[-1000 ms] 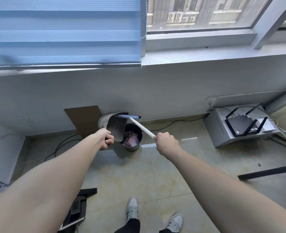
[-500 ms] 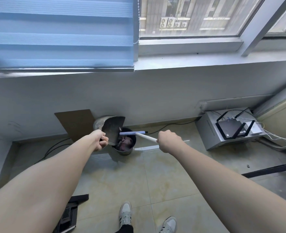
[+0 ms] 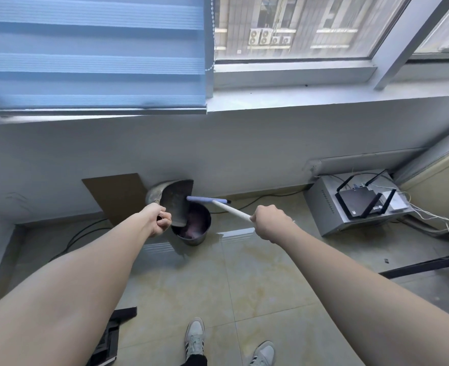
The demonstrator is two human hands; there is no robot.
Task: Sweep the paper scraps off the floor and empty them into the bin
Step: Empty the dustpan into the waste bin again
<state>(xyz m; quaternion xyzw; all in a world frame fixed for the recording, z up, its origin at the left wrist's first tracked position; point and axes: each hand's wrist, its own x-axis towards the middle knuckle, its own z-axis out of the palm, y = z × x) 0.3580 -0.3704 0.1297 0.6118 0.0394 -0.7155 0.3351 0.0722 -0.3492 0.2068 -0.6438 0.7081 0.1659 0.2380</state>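
Head view: dustpan point(image 3: 177, 202) tilted over bin point(image 3: 194, 228); no legible writing.

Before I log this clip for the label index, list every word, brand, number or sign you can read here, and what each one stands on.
None can be read.
Black router on the grey metal box: a small white mark on its front edge, too small and blurred to read.
Dustpan, bin, broom handle, cardboard sheet: no print shows.
Building outside the window: air conditioner units, no legible signs.
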